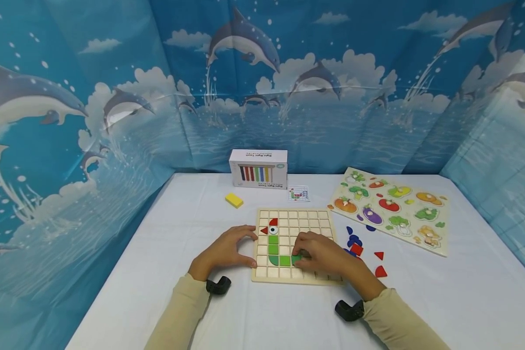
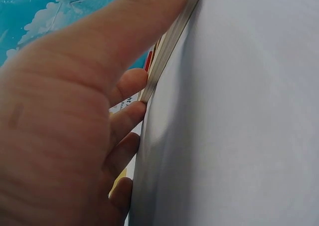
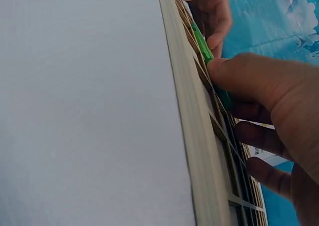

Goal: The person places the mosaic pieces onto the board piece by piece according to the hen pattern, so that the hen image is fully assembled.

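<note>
Left of your right hand (image 1: 323, 253), pinching a green piece (image 1: 295, 259), tiles (image 1: 273, 239) sat placed; rightward, loose pieces (image 1: 356, 249) seemingly remained, while your relaxed left hand (image 1: 227, 248) touched the board (image 1: 288, 281).

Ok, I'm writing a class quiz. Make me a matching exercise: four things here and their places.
1. Left hand
2. Right hand
3. Yellow block
4. Vegetable board

A. At the table's back right
B. Touching a green piece
C. At the grid board's left edge
D. In front of the white box

Pairs: 1-C, 2-B, 3-D, 4-A
</note>
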Motion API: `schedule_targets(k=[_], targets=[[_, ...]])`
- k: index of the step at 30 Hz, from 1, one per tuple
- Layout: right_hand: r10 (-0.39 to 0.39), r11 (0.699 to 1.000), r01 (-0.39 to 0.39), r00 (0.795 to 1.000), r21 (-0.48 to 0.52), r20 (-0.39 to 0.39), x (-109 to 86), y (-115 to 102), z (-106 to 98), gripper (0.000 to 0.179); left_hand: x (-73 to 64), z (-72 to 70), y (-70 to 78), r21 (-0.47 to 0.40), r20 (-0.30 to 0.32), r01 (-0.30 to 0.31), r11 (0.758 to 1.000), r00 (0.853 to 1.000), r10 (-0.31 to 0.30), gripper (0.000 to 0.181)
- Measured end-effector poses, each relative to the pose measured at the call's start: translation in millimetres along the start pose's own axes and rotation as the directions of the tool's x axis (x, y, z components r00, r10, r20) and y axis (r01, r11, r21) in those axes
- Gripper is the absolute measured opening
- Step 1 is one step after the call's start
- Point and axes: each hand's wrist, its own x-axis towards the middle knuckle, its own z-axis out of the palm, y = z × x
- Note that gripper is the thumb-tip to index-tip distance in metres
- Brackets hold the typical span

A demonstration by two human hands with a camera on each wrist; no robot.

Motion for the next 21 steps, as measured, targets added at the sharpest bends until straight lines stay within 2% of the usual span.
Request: schedule_targets(k=[9,16,21], targets=[[0.013,0.999,-0.014,1.0,0.033,0.02,0.1,1.4,-1.3,0.014,-0.1,0.7,-0.3,-0.009,0.0,0.011,1.0,1.0,-0.011,0.069],[0.073,0.993,-0.075,0.997,0.095,0.033,0.0,3.4,-1.9,0.014,0.6,0.1,1.0,-0.022,-0.001,0.017,1.0,1.0,-0.017,0.069],[0.051,0.989,-0.055,0.998,0.137,0.031,0.3,6.4,-0.8,0.014,-0.4,0.3,0.9,-0.013,0.003,0.013,1.0,1.0,-0.013,0.069]])
